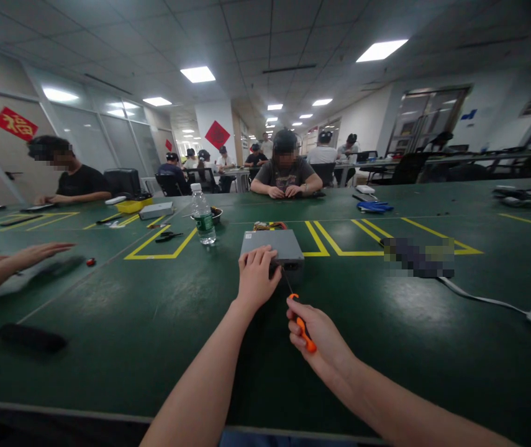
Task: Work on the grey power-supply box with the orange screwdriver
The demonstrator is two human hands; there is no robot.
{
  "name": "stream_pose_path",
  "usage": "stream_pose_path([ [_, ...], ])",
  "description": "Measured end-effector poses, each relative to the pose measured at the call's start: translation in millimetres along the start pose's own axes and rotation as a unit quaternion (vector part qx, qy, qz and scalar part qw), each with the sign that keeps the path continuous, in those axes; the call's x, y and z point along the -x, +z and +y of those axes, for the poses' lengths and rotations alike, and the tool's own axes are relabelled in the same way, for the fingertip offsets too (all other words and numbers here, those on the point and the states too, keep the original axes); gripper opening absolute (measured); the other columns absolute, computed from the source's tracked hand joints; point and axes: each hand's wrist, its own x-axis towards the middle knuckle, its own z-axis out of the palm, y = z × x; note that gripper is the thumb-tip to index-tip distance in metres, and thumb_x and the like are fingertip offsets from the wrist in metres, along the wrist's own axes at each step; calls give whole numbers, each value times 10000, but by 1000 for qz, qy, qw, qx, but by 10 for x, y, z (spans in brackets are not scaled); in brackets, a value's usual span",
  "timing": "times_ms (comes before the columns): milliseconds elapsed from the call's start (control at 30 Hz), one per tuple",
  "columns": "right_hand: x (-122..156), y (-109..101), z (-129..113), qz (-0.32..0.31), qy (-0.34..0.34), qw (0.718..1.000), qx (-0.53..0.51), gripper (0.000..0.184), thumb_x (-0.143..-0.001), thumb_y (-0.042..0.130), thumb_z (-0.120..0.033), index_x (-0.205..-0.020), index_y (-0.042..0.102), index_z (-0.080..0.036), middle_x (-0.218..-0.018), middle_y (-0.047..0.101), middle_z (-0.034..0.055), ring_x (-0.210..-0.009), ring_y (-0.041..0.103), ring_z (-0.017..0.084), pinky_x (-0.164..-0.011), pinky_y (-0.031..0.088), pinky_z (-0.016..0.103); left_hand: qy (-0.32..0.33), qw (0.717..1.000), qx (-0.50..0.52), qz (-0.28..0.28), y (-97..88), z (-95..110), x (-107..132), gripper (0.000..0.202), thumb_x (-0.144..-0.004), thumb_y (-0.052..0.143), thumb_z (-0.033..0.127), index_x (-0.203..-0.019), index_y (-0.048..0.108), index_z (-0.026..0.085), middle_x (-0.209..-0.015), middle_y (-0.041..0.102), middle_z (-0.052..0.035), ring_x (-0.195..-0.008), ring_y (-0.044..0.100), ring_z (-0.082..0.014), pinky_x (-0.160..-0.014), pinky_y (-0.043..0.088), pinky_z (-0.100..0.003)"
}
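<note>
A grey metal computer power supply [280, 243] sits on the green table, its socket side facing me and a bundle of coloured cables [267, 226] behind it. My left hand [258, 276] grips its left part, fingers over the top and thumb at the front face. In my right hand [314, 329] is a screwdriver [306, 338] with an orange handle. Its thin shaft slants up to the front face, near the left thumb. Whether the tip sits in a screw is too small to tell.
Left of the power supply stands a water bottle [204, 217] before a bowl [216, 215]. A black pouch-like object [31, 337] lies at the near left. A power strip [417, 257] with a white cable is on the right. Another person's hand [41, 253] reaches in from the left.
</note>
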Motion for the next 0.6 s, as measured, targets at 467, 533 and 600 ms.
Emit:
stream_pose_path([
  [467, -89, -84, 53, -41, -2, 999, -11, 163, -838, 520, -201, -691, 481, -141, -603, 497, -17, -391, 382, 27, -302, 217, 116, -3, 1000, 1, -7, -4, 6, -8, 275, -794, 538, 285, -1066, 516, 254, -1232, 537, -29, -1142, 448, -212, -963, 273, -398],
  [533, -78, -91, 41, -57, -1, 998, -25, 194, -867, 479, -232, -701, 495, -134, -612, 509, -6, -387, 376, 25, -307, 234, 119, -3, 1000, 0, -6, -2, 8, -6, 273, -797, 534, 285, -1067, 515, 254, -1234, 534, -28, -1147, 444, -209, -963, 272, -395],
  [600, -75, -98, 33, -70, 23, 997, -38, 249, -895, 422, -270, -719, 518, -123, -598, 508, 3, -384, 378, 30, -315, 256, 124, -5, 1000, -2, -7, -2, 11, -4, 273, -796, 535, 284, -1067, 516, 254, -1237, 533, -29, -1152, 441, -210, -964, 271, -395],
])
